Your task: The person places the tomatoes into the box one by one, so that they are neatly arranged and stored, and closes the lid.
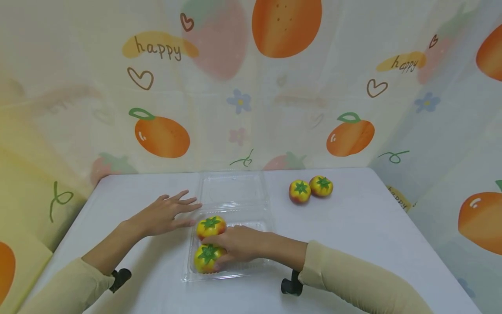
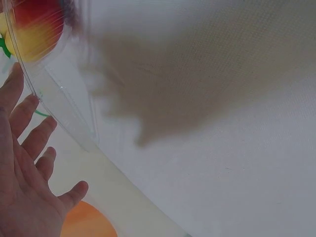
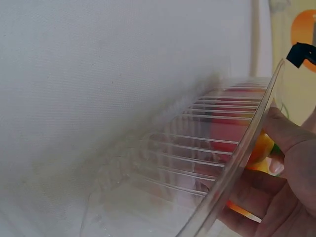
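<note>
My clear box [image 1: 235, 275] lies with its lid [image 1: 233, 189] open behind it. Inside, along the left, sit the far fruit [image 1: 211, 225] and the near fruit [image 1: 204, 258], which my right hand [image 1: 242, 244] pinches between thumb and fingers. It's round, glossy, yellow, with a green star-shaped top. My left hand [image 1: 168, 213] is spread beside the box. Two more fruits [image 1: 300, 192] sit on the table [image 1: 353, 226].
</note>
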The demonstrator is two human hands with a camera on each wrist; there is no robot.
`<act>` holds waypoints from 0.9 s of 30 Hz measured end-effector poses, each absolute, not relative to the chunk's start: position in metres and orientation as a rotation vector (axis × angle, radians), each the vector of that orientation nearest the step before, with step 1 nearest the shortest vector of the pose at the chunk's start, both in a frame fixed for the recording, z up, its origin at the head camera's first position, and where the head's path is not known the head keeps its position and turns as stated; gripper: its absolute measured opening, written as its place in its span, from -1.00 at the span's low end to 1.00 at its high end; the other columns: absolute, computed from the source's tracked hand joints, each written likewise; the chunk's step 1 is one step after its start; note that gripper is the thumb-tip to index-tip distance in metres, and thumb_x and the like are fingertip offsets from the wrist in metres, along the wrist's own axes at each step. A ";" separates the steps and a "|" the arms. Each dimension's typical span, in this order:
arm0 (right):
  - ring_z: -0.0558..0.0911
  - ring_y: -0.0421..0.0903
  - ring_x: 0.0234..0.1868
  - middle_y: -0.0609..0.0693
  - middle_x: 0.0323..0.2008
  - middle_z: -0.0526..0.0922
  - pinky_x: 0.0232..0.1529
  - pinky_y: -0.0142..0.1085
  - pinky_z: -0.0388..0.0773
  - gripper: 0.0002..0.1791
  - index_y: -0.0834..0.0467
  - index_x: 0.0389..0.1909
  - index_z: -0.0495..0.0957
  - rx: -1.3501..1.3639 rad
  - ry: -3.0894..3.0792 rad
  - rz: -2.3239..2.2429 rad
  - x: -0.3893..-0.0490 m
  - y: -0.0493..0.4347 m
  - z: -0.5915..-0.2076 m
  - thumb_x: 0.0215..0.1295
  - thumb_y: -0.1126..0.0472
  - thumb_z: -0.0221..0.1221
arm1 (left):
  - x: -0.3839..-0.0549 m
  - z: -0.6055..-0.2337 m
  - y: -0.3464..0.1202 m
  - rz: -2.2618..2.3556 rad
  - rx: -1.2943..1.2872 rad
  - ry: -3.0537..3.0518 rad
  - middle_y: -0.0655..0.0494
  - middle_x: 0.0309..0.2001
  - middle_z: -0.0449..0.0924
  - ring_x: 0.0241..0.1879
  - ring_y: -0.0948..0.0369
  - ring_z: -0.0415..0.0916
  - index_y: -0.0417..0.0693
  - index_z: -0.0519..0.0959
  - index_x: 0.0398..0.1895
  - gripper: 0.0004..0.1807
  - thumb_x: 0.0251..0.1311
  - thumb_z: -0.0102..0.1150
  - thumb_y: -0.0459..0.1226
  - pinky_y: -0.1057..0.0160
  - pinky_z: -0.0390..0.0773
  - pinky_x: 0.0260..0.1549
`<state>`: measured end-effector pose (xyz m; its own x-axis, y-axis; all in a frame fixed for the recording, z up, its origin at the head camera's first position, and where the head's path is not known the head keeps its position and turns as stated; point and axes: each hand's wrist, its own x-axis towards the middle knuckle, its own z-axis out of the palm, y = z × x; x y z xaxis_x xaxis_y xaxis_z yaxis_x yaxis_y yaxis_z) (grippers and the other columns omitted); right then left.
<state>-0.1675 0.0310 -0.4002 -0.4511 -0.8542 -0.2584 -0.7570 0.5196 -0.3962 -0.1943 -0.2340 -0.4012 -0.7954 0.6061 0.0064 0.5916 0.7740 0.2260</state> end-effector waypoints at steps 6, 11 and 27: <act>0.59 -0.21 -0.04 -0.19 0.18 0.57 0.08 -0.24 0.56 -0.26 -0.13 0.43 0.35 -1.312 2.355 -0.295 -0.167 0.030 -0.400 0.25 -0.19 0.30 | -0.195 -0.402 -0.234 0.329 0.976 2.898 -0.03 0.34 0.46 0.45 -0.22 0.12 0.07 0.51 0.34 -0.41 0.34 0.13 0.11 -0.47 0.23 0.16; 0.59 -0.20 -0.02 -0.15 0.20 0.56 0.12 -0.21 0.55 -0.23 -0.13 0.45 0.31 -1.290 2.331 -0.313 -0.167 0.031 -0.401 0.24 -0.18 0.30 | -0.194 -0.400 -0.234 0.325 0.968 2.895 -0.03 0.34 0.45 0.45 -0.22 0.12 0.09 0.51 0.34 -0.42 0.33 0.13 0.11 -0.46 0.23 0.17; 0.58 -0.17 0.17 -0.18 0.29 0.53 0.20 -0.18 0.51 -0.27 -0.11 0.43 0.34 -1.275 2.376 -0.440 -0.177 0.076 -0.382 0.30 -0.28 0.19 | -0.197 -0.404 -0.233 0.334 0.954 2.880 -0.05 0.35 0.45 0.45 -0.23 0.10 0.06 0.50 0.34 -0.40 0.32 0.14 0.11 -0.48 0.21 0.17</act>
